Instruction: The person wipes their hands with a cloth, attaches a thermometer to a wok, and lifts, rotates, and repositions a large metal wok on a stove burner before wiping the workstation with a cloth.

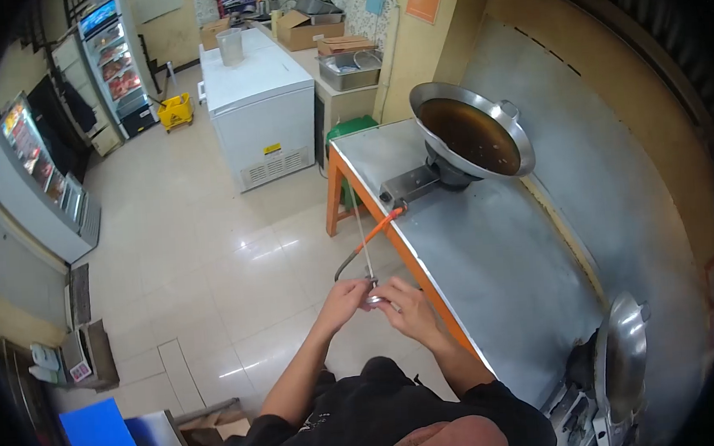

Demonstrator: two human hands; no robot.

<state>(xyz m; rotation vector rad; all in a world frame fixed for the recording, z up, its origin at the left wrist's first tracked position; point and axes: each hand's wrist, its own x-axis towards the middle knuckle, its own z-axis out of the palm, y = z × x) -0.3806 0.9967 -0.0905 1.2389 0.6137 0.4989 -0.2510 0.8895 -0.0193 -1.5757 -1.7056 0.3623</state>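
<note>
My left hand [347, 302] and my right hand [407, 306] meet in front of my body, near the edge of the metal-topped table. The fingers of both are closed around a small, shiny, round metal piece [373, 300]. A thin pale rod or cord [363, 235] runs from the hands up toward the table; whether it joins the metal piece I cannot tell. An orange hose [378, 229] leads from the gas burner [410, 187] and bends down, its dark lower part close to my left hand.
A wok [524, 151] with brown liquid sits on the burner. Another metal pan [625, 362] stands at the table's [498, 255] near right end. Ahead are a white chest freezer [265, 122] and a yellow mop bucket [175, 111]. Glass-door fridges [119, 70] line the left.
</note>
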